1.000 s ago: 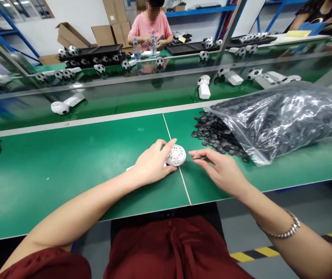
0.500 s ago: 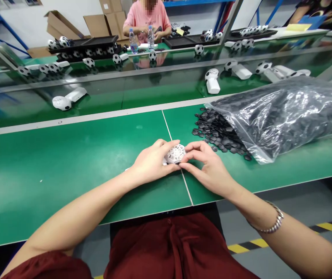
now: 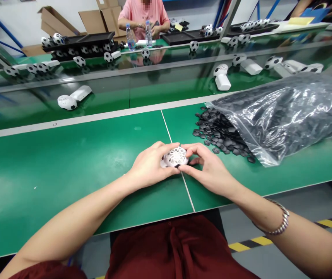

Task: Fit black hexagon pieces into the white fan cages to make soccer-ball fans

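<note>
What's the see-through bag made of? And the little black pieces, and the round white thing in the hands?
The bag looks like thin, glossy plastic: it's crinkled and clear. The black pieces, flat and dull, might be plastic or rubber. The white grille is probably smooth, hard plastic, with thin, crisp ribs.

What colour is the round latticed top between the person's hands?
White: the round latticed plastic top shows best in the head view.

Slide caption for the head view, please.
Left hand and right hand hold a white openwork piece at a green bench, near loose black pieces and a clear plastic bag.
</note>
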Demonstrator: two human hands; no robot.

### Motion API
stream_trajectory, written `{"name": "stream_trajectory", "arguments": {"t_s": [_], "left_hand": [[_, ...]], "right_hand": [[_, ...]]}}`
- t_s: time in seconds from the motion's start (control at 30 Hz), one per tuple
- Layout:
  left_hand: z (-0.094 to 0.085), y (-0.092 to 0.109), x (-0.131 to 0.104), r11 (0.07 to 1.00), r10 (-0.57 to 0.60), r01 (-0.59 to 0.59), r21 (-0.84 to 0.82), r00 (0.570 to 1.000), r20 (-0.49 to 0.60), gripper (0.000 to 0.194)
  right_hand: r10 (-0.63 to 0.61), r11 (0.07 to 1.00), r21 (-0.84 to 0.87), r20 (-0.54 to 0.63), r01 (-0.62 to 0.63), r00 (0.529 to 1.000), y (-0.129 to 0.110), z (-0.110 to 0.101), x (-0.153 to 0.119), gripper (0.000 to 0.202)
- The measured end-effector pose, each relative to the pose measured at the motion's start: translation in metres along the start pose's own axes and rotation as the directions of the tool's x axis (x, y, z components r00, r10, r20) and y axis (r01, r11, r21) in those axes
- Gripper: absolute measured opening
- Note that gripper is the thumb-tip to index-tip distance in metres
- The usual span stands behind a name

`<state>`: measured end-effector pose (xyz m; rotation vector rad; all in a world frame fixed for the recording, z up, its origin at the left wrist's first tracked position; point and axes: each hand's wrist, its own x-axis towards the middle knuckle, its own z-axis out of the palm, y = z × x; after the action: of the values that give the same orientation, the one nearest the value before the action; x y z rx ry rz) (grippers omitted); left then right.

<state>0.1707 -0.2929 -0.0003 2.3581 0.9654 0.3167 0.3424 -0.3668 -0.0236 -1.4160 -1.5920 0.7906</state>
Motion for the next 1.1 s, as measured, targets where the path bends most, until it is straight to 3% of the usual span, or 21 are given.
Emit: {"name": "stream_trajectory", "arguments": {"t_s": [0.1, 0.23, 0.3, 0.37, 0.47, 0.57, 0.7, 0.87, 1.0, 1.1], "left_hand": [[0.001, 0.002, -0.002, 1.0, -0.009, 0.009, 0.023, 1.0, -0.012, 0.058], [0.0, 0.004, -0.004, 0.997, -0.026, 0.027, 0.067, 1.0, -0.01, 0.062], [-0.001, 0.004, -0.004, 0.996, -0.051, 0.051, 0.072, 0.999, -0.008, 0.064], [-0.002, 0.003, -0.003, 0.994, -0.072, 0.073, 0.076, 0.997, -0.006, 0.057], [-0.006, -0.001, 0.0, 0.993, -0.049, 0.049, 0.104, 0.999, -0.003, 0.048], [-0.011, -0.008, 0.004, 0.991, 0.019, -0.019, 0.135, 1.0, 0.006, 0.054], [-0.015, -0.016, 0.008, 0.981, 0.11, -0.116, 0.156, 0.993, 0.046, 0.057], [-0.016, -0.017, 0.009, 0.978, 0.126, -0.134, 0.157, 0.99, 0.064, 0.058], [-0.015, -0.018, 0.008, 0.977, 0.132, -0.139, 0.162, 0.99, 0.054, 0.058], [-0.014, -0.019, 0.007, 0.976, 0.141, -0.148, 0.157, 0.989, 0.053, 0.058]], "right_hand": [[-0.018, 0.999, -0.034, 0.006, 0.019, 1.0, 0.0, -0.004, 0.002, 0.019], [-0.034, 0.988, -0.149, 0.061, 0.042, 0.998, 0.013, -0.031, 0.032, 0.015], [-0.072, 0.911, -0.407, 0.009, 0.07, 0.997, 0.024, -0.048, 0.052, 0.011], [-0.105, 0.776, -0.621, 0.038, 0.106, 0.994, 0.035, -0.06, 0.069, 0.011], [-0.097, 0.643, -0.75, 0.116, 0.151, 0.989, 0.047, -0.066, 0.08, 0.015], [-0.08, 0.648, -0.742, 0.159, 0.173, 0.984, 0.051, -0.066, 0.083, 0.015], [0.023, 0.732, -0.665, 0.247, 0.152, 0.969, 0.05, -0.071, 0.093, 0.01], [0.121, 0.768, -0.626, 0.353, 0.138, 0.928, 0.052, -0.08, 0.11, 0.01], [0.055, 0.755, -0.628, 0.344, 0.186, 0.937, 0.051, -0.085, 0.104, 0.003], [0.074, 0.738, -0.659, 0.293, 0.145, 0.953, 0.049, -0.088, 0.095, 0.006]]}}
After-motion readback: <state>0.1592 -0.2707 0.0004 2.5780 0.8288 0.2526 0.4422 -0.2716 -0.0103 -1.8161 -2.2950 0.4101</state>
